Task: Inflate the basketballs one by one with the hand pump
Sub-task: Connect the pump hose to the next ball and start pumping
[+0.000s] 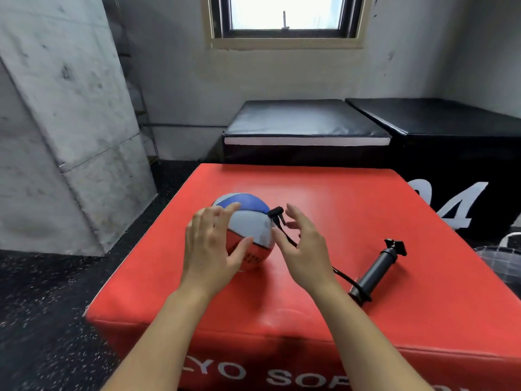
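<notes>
Basketball [245, 230] resting on red padded box [352, 210], hose nozzle [275, 215] at its upper right side. Left hand [210, 246] cupping ball, fingers spread; right hand [306, 244] just beside nozzle, fingers wide, holding nothing. Hand pump [376, 270] lying right of ball

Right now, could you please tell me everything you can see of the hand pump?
The hand pump is black, apparently plastic, and lies on its side on the red padded box, T-handle pointing away to the right. Its thin black hose runs behind the right hand to a connector at the basketball. Neither hand holds the pump.
</notes>
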`<move>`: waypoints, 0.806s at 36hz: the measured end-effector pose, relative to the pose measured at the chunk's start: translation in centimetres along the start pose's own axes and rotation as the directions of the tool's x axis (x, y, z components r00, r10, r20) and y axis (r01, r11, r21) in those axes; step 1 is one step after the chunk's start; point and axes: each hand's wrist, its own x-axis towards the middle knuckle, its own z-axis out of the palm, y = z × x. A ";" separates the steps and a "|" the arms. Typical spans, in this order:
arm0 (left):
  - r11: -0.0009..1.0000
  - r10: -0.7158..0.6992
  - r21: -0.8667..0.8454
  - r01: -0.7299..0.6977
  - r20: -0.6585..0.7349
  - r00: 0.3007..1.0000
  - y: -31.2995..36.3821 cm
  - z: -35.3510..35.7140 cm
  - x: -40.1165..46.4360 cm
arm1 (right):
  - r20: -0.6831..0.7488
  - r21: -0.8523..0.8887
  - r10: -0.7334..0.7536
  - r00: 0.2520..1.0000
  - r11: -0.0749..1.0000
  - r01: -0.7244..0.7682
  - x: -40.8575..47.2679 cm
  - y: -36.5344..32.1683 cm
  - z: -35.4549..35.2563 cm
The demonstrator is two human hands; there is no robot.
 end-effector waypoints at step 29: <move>0.991 -0.056 -0.116 0.067 0.096 0.994 -3.0 0.1 -0.6 | -0.063 -0.005 -0.057 0.996 0.998 0.057 1.1 -0.9 3.7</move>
